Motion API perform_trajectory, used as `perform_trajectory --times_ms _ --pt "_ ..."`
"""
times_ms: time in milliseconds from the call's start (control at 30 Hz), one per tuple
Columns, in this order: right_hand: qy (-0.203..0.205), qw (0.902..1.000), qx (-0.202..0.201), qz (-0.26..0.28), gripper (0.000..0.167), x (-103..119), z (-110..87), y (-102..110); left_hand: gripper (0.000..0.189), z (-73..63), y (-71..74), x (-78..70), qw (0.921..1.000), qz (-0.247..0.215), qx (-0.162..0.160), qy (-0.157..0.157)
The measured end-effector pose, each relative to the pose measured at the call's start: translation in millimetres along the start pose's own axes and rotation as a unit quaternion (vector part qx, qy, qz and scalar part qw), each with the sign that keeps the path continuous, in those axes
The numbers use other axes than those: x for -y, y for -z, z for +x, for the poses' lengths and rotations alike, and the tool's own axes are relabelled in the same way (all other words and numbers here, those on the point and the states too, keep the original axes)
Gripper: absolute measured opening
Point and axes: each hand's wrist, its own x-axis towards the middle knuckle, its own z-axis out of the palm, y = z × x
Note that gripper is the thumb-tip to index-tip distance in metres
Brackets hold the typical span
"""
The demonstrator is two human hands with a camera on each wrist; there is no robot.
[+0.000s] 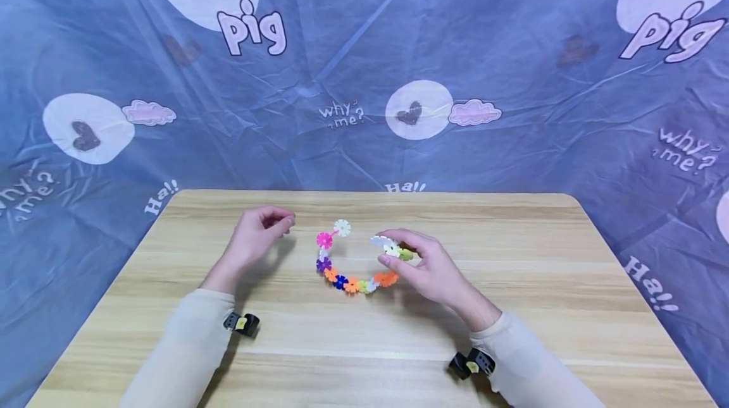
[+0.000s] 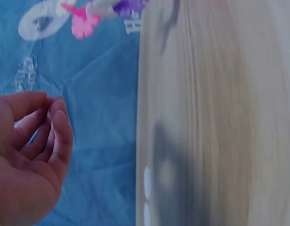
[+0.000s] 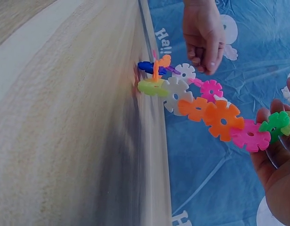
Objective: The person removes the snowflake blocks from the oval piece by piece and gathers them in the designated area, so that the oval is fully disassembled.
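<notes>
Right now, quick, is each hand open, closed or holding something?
Left hand: closed, nothing visible in it.
Right hand: holding the chain of flower-shaped pieces.

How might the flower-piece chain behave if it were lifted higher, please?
The chain is probably light, since its pieces look like thin plastic. It may be bendy, as it curves and its pieces face different ways. A join might slip apart, because the notched pieces appear slotted together and the right hand holds near one end.
</notes>
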Motion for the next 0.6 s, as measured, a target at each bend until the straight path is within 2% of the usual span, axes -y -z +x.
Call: perform_trajectory --times_ms 267,600 --pt "0.001 1.0000 -0.004 0.002 0.038 3 1.5 -1 0.024 -6.5 -11.5 -18.6 0.9990 -0.013 0.003 -0.043" --pt "0.007 0.9997 -0.023 -0.003 0.038 3 2.1 0 0.022 -16.6 -24.5 -34.3 0.9962 -0.045 0.034 -0.066"
